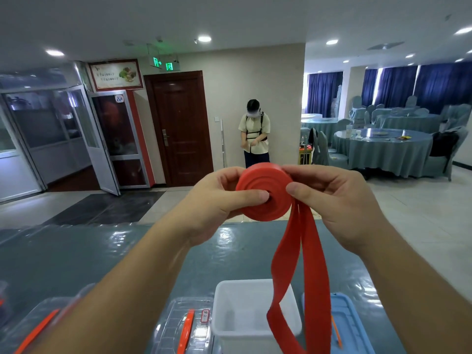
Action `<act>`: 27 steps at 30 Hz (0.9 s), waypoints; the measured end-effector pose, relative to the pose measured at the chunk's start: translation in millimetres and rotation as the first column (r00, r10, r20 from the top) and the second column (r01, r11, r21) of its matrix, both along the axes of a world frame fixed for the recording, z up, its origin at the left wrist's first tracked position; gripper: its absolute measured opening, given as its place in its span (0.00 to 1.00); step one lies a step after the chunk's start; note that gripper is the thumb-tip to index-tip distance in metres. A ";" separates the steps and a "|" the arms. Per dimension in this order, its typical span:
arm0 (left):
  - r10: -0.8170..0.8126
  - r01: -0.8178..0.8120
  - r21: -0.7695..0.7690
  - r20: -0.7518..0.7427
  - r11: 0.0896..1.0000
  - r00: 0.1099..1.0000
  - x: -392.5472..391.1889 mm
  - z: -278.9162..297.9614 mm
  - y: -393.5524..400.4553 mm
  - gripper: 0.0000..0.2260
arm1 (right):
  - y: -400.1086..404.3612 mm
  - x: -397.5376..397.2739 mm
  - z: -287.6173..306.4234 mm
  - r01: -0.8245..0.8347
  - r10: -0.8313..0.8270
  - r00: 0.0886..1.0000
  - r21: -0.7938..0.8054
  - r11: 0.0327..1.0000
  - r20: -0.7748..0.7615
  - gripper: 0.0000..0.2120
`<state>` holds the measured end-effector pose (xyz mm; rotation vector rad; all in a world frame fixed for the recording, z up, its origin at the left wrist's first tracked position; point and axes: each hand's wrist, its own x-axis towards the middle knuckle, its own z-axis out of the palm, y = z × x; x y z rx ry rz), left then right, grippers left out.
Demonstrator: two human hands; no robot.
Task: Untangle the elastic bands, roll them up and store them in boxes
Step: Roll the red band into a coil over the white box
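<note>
A red elastic band (264, 191) is wound into a thick flat coil that I hold up in front of me, above the table. My left hand (217, 203) grips the coil from the left, its thumb pressed on the coil's centre. My right hand (334, 198) grips it from the right, thumb on the coil's face. The unrolled part of the band (301, 272) hangs as a long double strip down past the white open box (224, 302) at the table's near edge.
A clear lid with an orange handle (187, 328) lies left of the white box, a blue lid (350, 325) right of it. The table has a glossy grey-blue cover (102, 254). A person (255, 136) stands by a brown door beyond; round dining tables stand at right.
</note>
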<state>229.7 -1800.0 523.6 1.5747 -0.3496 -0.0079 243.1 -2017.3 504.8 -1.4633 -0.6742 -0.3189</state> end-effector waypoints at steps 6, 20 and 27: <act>0.016 -0.017 0.026 0.051 1.000 0.999 -0.3 8.4 0.9 0.20 | 6.6 -1.1 0.9 0.020 -0.021 1.000 0.069 0.997 0.001 0.15; 0.034 -0.027 -0.093 0.069 0.995 0.997 -2.3 3.2 -4.0 0.21 | 4.6 -0.7 -3.9 -0.027 0.041 0.997 0.191 0.981 -0.070 0.17; 0.007 -0.036 0.204 0.138 0.978 0.990 -1.3 5.1 0.2 0.17 | 3.3 -2.8 -3.2 0.043 -0.037 0.997 0.085 0.995 -0.069 0.16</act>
